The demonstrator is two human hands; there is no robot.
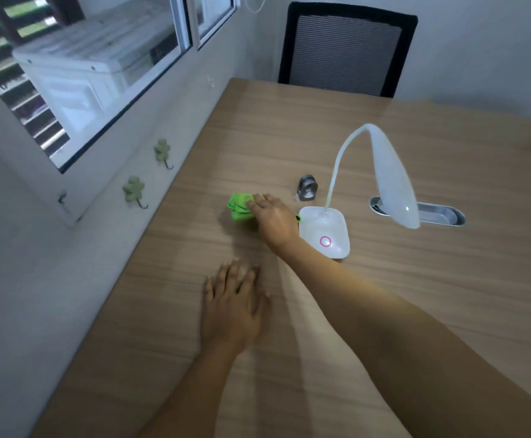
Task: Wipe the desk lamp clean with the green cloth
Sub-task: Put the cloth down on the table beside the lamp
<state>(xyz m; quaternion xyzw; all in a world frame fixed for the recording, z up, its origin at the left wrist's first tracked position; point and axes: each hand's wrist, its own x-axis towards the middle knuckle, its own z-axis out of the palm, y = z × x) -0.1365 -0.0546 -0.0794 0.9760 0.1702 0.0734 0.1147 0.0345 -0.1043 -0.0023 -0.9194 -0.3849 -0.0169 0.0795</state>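
Reaching across, right hand (273,221) rests spread on bunched bright-green cloth (239,207), near counter's window-side edge; white gooseneck desk lamp (326,235) stands just right. Left hand (232,308) flat, nearer.

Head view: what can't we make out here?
- Cloth: near side hidden under the right hand; whether the fingers grip it is unclear.
- Slot in the desk: its left part hidden by the lamp head.
- Left hand: blurred; contact with the desk uncertain.
- Chair: seat hidden behind the desk.
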